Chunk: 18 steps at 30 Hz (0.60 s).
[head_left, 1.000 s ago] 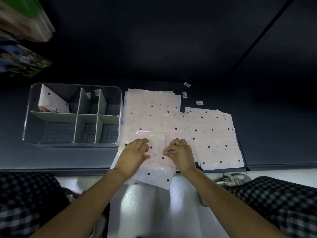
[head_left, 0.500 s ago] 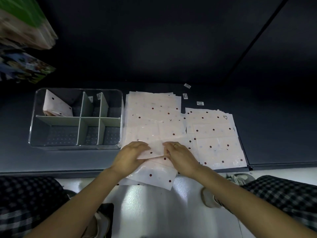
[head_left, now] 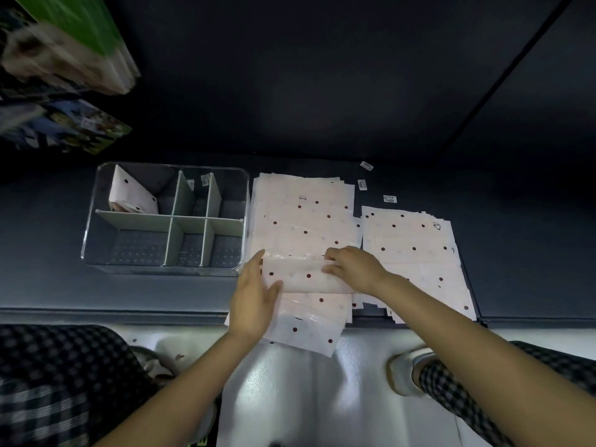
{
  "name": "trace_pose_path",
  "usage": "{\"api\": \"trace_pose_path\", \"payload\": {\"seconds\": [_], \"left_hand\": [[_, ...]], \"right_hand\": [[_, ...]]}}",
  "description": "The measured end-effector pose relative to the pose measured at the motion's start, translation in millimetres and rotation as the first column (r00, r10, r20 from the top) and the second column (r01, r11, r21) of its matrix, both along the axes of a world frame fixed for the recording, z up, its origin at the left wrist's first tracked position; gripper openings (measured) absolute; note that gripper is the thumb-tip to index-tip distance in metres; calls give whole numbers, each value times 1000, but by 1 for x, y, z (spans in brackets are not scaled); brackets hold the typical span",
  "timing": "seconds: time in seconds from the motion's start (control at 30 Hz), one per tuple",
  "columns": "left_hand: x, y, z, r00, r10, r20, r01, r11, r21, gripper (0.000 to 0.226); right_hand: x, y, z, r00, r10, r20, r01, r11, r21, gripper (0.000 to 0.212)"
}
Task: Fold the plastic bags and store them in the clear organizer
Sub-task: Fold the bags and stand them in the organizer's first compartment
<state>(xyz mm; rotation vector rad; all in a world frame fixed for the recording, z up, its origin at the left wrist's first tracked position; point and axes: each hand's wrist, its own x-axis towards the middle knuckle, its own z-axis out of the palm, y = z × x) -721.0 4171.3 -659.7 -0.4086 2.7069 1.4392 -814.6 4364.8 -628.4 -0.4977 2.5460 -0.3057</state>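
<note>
Left hand is lying flat, fingers straight, against the folded bag on the bag pile. Right hand is pinching its right end. Organizer is sitting just left of the pile.

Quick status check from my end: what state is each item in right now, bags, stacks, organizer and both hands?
Bag being folded: partly folded into a strip, on the left stack.
Left stack: flat, unfolded, near end overhanging the ledge.
Right stack: flat, unfolded, fanned.
Clear organizer: open-topped, divided by partitions.
Folded bag: leaning in the organizer's far-left compartment.
Left hand: fingers straight, resting on the strip's left end.
Right hand: fingers curled, pressing the strip's right end.
</note>
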Motion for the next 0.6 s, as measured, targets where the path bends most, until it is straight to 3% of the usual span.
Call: {"api": "trace_pose_path", "payload": {"seconds": [0.1, 0.2, 0.27, 0.37, 0.6], "left_hand": [[8, 17, 3, 961, -153, -229, 80, 951, -299, 66], [12, 23, -8, 895, -419, -152, 283, 798, -532, 68], [13, 20, -19, 852, -523, 35, 442, 681, -584, 71], [14, 13, -38, 814, -532, 233, 545, 558, -626, 73], [13, 14, -49, 781, -552, 290, 587, 493, -642, 67]], "right_hand": [[-12, -8, -5, 1000, -10, -6, 10, 1000, 16, 34], [-18, -13, -12, 999, -22, -41, 24, 998, 59, 37], [-19, -15, -18, 998, -23, -61, 28, 995, 96, 37], [-20, -18, -23, 994, -23, -107, 34, 994, 106, 38], [-30, -27, -28, 999, 41, 7, -42, 999, 14, 47]]}}
